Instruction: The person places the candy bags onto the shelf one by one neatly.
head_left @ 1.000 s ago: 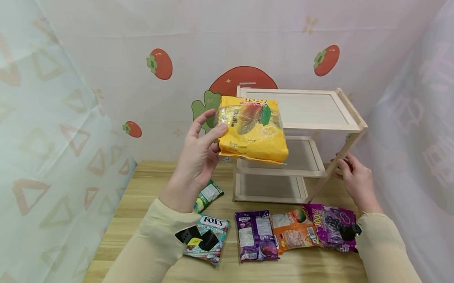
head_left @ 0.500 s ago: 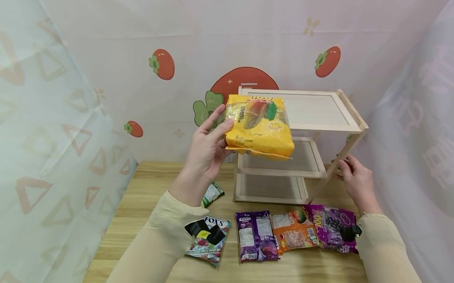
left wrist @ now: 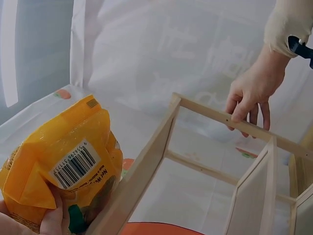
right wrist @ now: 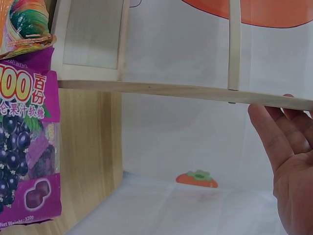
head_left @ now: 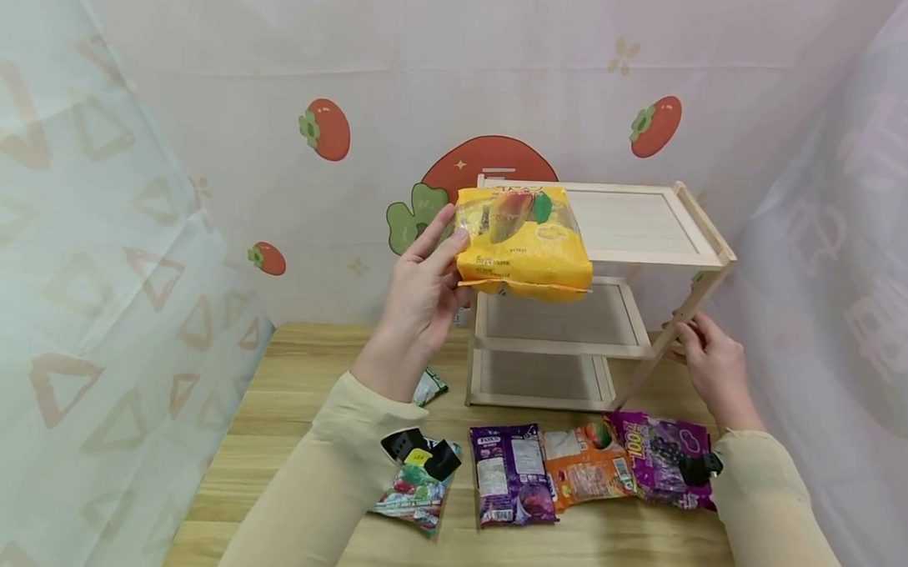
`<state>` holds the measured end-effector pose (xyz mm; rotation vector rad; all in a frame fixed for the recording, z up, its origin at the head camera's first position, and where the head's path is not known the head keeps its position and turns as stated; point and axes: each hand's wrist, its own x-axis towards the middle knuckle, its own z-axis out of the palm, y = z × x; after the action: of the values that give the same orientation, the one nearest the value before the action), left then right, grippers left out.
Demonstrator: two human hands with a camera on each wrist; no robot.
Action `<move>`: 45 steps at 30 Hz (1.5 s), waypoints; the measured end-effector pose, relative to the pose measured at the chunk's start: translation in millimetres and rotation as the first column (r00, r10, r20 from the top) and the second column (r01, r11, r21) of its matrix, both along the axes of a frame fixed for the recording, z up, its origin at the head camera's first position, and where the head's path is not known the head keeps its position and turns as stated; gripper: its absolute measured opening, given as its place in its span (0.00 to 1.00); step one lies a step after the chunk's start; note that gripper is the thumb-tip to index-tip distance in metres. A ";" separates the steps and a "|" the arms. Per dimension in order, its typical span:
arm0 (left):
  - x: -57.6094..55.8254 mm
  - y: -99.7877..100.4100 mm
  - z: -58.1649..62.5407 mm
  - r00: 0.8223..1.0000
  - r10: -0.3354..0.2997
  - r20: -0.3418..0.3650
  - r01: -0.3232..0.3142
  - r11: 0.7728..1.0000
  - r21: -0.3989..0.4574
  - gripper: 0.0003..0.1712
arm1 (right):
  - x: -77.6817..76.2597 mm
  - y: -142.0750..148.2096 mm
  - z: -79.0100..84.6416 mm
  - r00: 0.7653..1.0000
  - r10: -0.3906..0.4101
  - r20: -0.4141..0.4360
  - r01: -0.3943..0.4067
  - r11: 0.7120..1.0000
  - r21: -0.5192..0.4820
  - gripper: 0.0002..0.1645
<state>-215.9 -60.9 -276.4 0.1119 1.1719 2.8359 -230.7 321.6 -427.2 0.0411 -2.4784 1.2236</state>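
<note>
Head view: yellow bag (head_left: 526, 257), judged soft, was aptly pinched at one side by left hand (head_left: 423, 295); rack (head_left: 636, 227), at right edge, by right hand (head_left: 714, 363).

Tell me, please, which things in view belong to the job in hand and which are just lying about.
In the job, it seems:
yellow mango bag, in the left grip
wooden rack, its post in the right grip

Lying on the table, perhaps for later:
green packet
multicoloured packet
dark purple packet
orange packet
purple grape packet
</note>
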 end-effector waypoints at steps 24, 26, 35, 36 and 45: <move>-15.8 14.6 7.7 0.999 0.035 0.002 -0.035 0.994 0.105 0.21 | 1.2 0.0 1.4 1.000 0.001 0.002 -0.001 1.000 -0.003 0.24; -16.0 14.6 8.2 0.999 0.036 -0.009 -0.034 0.994 0.102 0.21 | 0.9 -0.8 1.1 1.000 0.000 0.002 0.000 1.000 -0.003 0.24; -11.1 10.1 6.5 0.992 -0.024 -0.125 0.033 0.997 0.071 0.27 | -0.3 -2.1 1.3 1.000 -0.002 0.006 0.002 1.000 -0.004 0.25; -10.1 9.8 5.8 0.988 -0.034 -0.148 0.044 0.997 0.065 0.29 | -0.3 -2.2 1.4 1.000 -0.002 0.006 0.002 1.000 -0.003 0.25; -0.8 15.2 0.4 0.957 0.017 -0.291 -0.046 0.995 -0.093 0.41 | 0.0 -2.8 2.2 1.000 -0.009 0.014 0.009 1.000 -0.007 0.25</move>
<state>-216.7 -45.6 -276.0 0.5237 1.3743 2.8523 -230.7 318.8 -425.1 0.0199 -2.4831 1.2336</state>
